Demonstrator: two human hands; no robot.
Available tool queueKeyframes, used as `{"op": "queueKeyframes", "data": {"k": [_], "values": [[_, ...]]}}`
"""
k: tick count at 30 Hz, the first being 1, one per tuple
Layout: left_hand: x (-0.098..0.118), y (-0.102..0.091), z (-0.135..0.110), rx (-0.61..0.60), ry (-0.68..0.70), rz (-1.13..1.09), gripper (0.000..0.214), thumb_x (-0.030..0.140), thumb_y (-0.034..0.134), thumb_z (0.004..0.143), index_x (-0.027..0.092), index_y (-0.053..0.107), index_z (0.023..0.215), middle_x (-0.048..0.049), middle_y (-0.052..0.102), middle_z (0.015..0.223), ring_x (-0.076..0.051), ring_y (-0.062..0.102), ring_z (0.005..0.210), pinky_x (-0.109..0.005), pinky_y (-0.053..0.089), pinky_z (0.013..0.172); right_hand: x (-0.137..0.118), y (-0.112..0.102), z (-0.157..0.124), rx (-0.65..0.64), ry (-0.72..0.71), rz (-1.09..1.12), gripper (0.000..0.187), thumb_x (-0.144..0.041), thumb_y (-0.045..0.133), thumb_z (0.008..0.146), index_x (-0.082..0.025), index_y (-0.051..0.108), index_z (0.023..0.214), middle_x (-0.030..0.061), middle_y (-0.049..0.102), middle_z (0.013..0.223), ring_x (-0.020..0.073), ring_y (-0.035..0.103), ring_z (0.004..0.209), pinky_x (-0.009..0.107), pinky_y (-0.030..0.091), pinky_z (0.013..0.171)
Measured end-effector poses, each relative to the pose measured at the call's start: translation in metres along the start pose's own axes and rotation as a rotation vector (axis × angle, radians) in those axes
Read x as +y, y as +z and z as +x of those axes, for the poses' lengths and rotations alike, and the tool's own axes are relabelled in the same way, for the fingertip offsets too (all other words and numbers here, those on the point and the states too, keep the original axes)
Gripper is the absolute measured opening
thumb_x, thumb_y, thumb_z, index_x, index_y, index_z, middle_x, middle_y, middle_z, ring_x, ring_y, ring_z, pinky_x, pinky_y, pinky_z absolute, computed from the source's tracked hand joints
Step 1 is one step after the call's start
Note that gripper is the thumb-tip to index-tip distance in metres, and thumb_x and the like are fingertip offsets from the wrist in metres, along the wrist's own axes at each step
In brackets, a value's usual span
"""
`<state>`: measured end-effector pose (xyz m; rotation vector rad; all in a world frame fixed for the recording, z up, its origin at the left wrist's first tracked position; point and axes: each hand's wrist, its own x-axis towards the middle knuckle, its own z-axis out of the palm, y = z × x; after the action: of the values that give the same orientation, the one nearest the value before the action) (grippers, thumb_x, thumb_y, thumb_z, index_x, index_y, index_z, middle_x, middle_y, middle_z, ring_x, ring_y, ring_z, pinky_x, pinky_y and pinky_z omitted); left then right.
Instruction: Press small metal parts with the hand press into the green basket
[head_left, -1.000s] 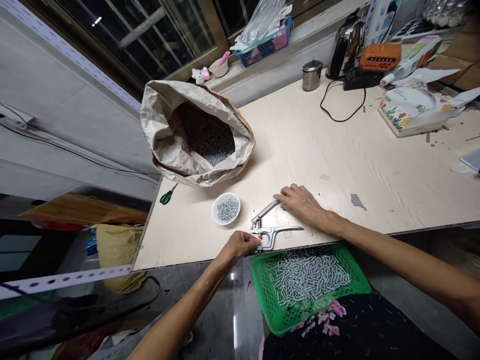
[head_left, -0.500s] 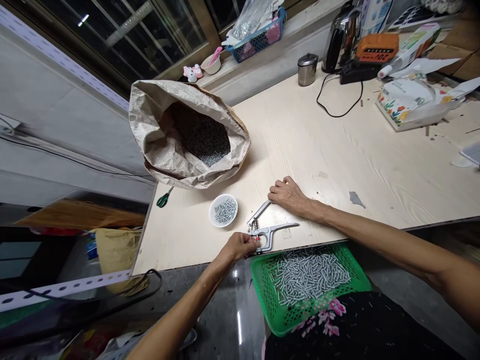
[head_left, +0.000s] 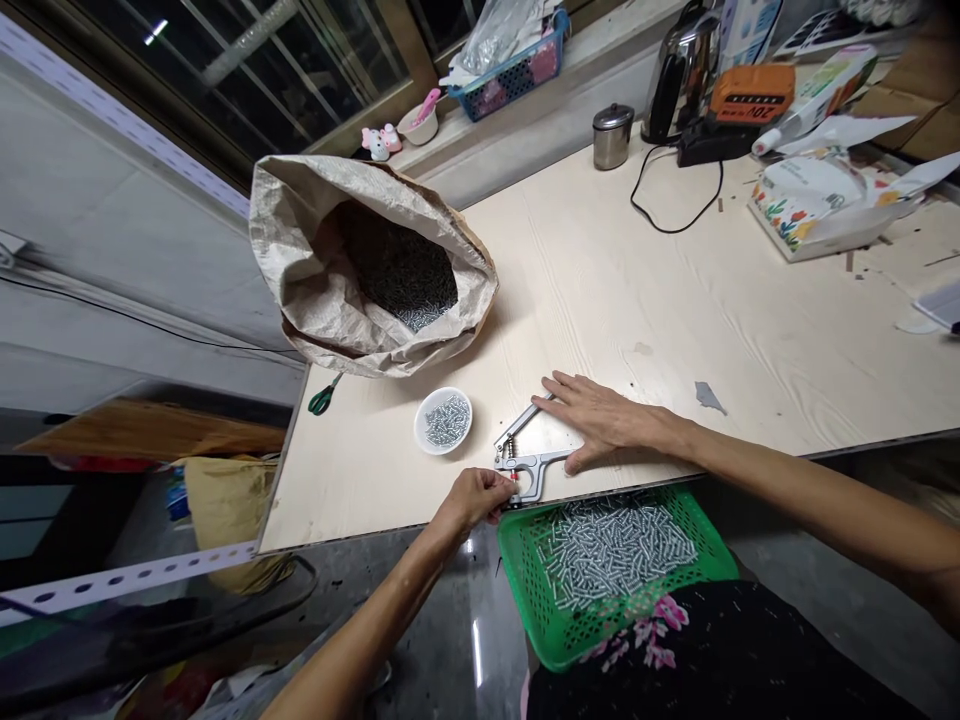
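Note:
Grey metal snap pliers [head_left: 534, 472] lie at the table's front edge, their handles spread apart, with a spring and a small red part near the jaws. My left hand [head_left: 478, 495] is closed in a pinch at the jaws; what its fingertips hold is too small to make out. Over the handles, my right hand [head_left: 604, 415] is open, its fingers at the upper handle and its thumb by the lower one. A white bowl [head_left: 420, 437] of small metal pieces stands beyond the pliers. Below the table edge, a green basket [head_left: 525, 590] holds many silvery metal pieces.
A large woven sack [head_left: 300, 290] of dark metal pieces stands open at the back left, with green scissors [head_left: 322, 398] near it. Farther right are a metal canister [head_left: 613, 138], a kettle [head_left: 684, 75], an orange battery [head_left: 752, 95] and a tissue pack [head_left: 817, 205].
My right hand has gone from curled fingers at the upper handle to spread fingers, lower and across both handles. My left hand stays at the jaws.

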<state>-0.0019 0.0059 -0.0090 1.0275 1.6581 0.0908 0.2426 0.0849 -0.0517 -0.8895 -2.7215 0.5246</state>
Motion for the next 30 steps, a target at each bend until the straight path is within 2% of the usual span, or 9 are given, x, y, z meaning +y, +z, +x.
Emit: {"op": "queueKeyframes", "data": {"k": [3, 8, 13, 15, 18, 20, 22, 26, 30], "values": [[0.000, 0.001, -0.001, 0.012, 0.003, -0.008, 0.032, 0.044, 0.070, 0.062, 0.014, 0.059, 0.062, 0.0066, 0.046, 0.046, -0.008, 0.043, 0.042, -0.023, 0.037, 0.044, -0.001, 0.002, -0.002, 0.017, -0.007, -0.003, 0.102, -0.066, 0.071, 0.061, -0.015, 0.034, 0.141, 0.0200, 0.037, 0.142, 0.0381, 0.029, 0.132, 0.051, 0.029, 0.104], [-0.001, 0.001, 0.000, 0.018, 0.018, -0.001, 0.035, 0.047, 0.071, 0.061, 0.014, 0.060, 0.062, 0.0064, 0.046, 0.047, -0.008, 0.043, 0.042, -0.023, 0.037, 0.044, -0.008, -0.006, 0.000, 0.034, -0.052, 0.031, 0.081, -0.051, 0.074, 0.066, -0.013, 0.044, 0.132, 0.0167, 0.051, 0.127, 0.0323, 0.044, 0.116, 0.047, 0.036, 0.097], [0.000, 0.004, -0.009, 0.082, 0.026, 0.194, 0.028, 0.039, 0.062, 0.075, 0.013, 0.062, 0.065, 0.0032, 0.049, 0.050, -0.011, 0.049, 0.048, -0.025, 0.041, 0.050, -0.018, -0.013, -0.006, 0.073, -0.056, 0.086, 0.063, -0.040, 0.071, 0.073, -0.016, 0.048, 0.127, 0.0113, 0.058, 0.113, 0.0268, 0.048, 0.101, 0.042, 0.039, 0.089], [0.003, 0.010, -0.016, 0.264, 0.161, 0.411, 0.025, 0.035, 0.057, 0.081, 0.014, 0.065, 0.069, -0.0017, 0.057, 0.061, -0.015, 0.056, 0.062, -0.027, 0.044, 0.059, -0.021, -0.013, -0.008, 0.091, -0.039, 0.111, 0.059, -0.036, 0.070, 0.076, -0.018, 0.048, 0.127, 0.0103, 0.059, 0.111, 0.0258, 0.049, 0.099, 0.041, 0.040, 0.087], [0.012, 0.023, -0.020, 0.511, 0.532, 0.669, 0.019, 0.032, 0.055, 0.086, 0.018, 0.067, 0.092, -0.0075, 0.064, 0.091, -0.022, 0.057, 0.090, -0.034, 0.047, 0.077, -0.025, -0.011, -0.010, 0.107, -0.027, 0.140, 0.062, -0.033, 0.070, 0.077, -0.019, 0.044, 0.131, 0.0107, 0.058, 0.112, 0.0256, 0.049, 0.100, 0.041, 0.040, 0.087], [0.021, 0.030, -0.012, 0.487, 0.744, 0.742, 0.033, 0.032, 0.059, 0.084, 0.019, 0.059, 0.114, -0.0107, 0.060, 0.115, -0.025, 0.052, 0.107, -0.039, 0.046, 0.088, -0.025, -0.008, -0.011, 0.102, -0.008, 0.142, 0.068, -0.033, 0.071, 0.075, -0.016, 0.040, 0.133, 0.0125, 0.057, 0.114, 0.0263, 0.048, 0.103, 0.042, 0.040, 0.089], [0.029, 0.033, 0.001, 0.396, 0.862, 0.785, 0.055, 0.032, 0.063, 0.082, 0.019, 0.045, 0.131, -0.0132, 0.050, 0.133, -0.028, 0.044, 0.120, -0.044, 0.042, 0.096, -0.024, -0.005, -0.013, 0.088, 0.014, 0.141, 0.076, -0.034, 0.074, 0.071, -0.015, 0.038, 0.135, 0.0143, 0.054, 0.119, 0.0273, 0.047, 0.108, 0.043, 0.040, 0.091], [0.039, 0.029, 0.024, 0.268, 0.876, 0.880, 0.067, 0.034, 0.062, 0.082, 0.020, 0.031, 0.140, -0.0130, 0.049, 0.133, -0.028, 0.046, 0.115, -0.045, 0.043, 0.095, -0.020, -0.011, -0.024, 0.065, 0.087, 0.146, 0.079, -0.037, 0.078, 0.066, -0.015, 0.040, 0.132, 0.0144, 0.050, 0.120, 0.0280, 0.046, 0.108, 0.041, 0.045, 0.086], [0.039, 0.028, 0.026, 0.296, 0.835, 0.964, 0.060, 0.033, 0.061, 0.083, 0.015, 0.038, 0.136, -0.0121, 0.056, 0.120, -0.027, 0.048, 0.105, -0.041, 0.045, 0.088, -0.023, -0.022, -0.031, 0.049, 0.138, 0.063, 0.044, -0.026, 0.073, 0.072, -0.015, 0.055, 0.111, 0.0105, 0.055, 0.104, 0.0235, 0.049, 0.095, 0.037, 0.045, 0.080]]}}
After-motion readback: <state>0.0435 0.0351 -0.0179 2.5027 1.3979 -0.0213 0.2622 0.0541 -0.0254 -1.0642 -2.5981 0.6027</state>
